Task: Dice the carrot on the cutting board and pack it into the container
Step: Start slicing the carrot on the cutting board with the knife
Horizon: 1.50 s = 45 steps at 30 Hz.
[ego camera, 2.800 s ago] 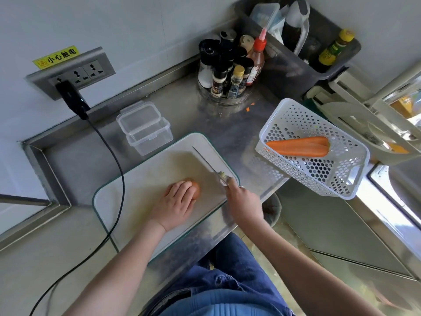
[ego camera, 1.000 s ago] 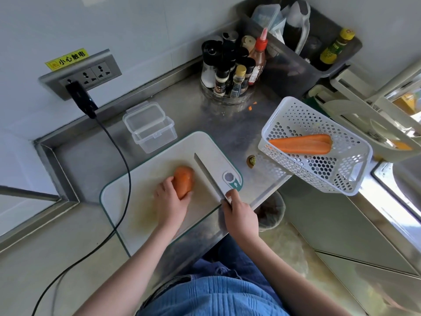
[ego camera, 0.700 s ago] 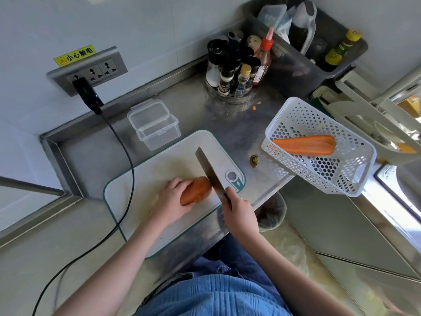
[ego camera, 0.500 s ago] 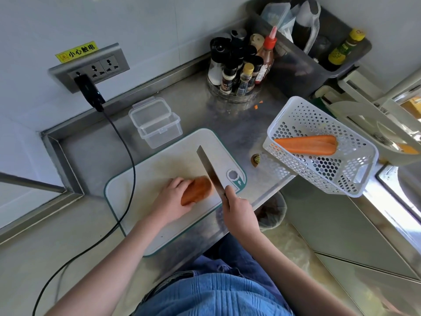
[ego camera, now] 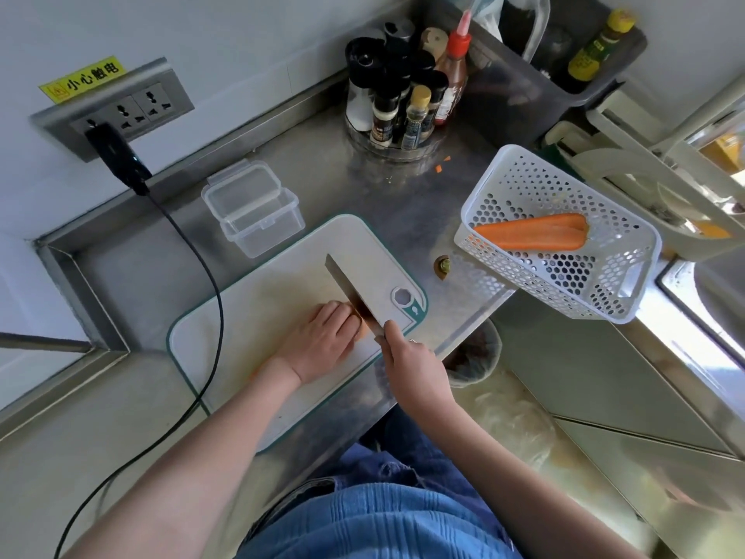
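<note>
Head view: on the steel worktop [ego camera: 322, 187] a white cutting board [ego camera: 258, 316] lies at the front edge, one corner jutting past it. The left hand [ego camera: 322, 340] lies over the carrot piece [ego camera: 363, 330] near the board's right end, its grip curled down on the piece so that only a sliver of orange shows beside the fingers. The right hand [ego camera: 411, 365] has its grip closed round the handle of a knife [ego camera: 356, 294], whose broad blade stands just beside the left fingers, touching the carrot piece. The clear container [ego camera: 254, 207], with its lid hinged open, stands behind the board, near the worktop's back edge. A white perforated basket [ego camera: 604, 292] overhangs the worktop's right edge and holds a second carrot [ego camera: 532, 232]. A cut-off carrot end [ego camera: 442, 267] lies between board and basket. A rack of spice bottles [ego camera: 403, 98] stands at the back right corner.
</note>
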Each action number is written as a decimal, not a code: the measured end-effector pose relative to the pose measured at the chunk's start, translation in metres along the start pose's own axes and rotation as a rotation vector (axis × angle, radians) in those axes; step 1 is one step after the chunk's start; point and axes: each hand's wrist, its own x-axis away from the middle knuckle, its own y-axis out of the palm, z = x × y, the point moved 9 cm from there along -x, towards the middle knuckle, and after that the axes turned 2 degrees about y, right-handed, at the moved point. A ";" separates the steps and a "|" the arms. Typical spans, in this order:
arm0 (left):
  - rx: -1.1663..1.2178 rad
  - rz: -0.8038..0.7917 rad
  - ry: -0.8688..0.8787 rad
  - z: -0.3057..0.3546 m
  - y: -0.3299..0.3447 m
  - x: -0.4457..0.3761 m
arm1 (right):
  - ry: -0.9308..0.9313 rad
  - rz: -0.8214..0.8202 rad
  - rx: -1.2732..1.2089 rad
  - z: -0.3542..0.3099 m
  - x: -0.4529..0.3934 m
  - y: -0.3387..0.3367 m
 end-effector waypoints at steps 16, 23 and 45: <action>0.015 0.038 0.048 -0.004 0.004 -0.005 | -0.040 -0.069 0.083 -0.002 -0.001 0.009; -0.034 0.051 0.045 -0.003 0.006 -0.002 | -0.059 -0.078 0.020 -0.002 0.000 0.006; -0.037 0.067 0.013 -0.002 0.007 0.000 | -0.091 -0.067 -0.011 0.001 -0.004 0.011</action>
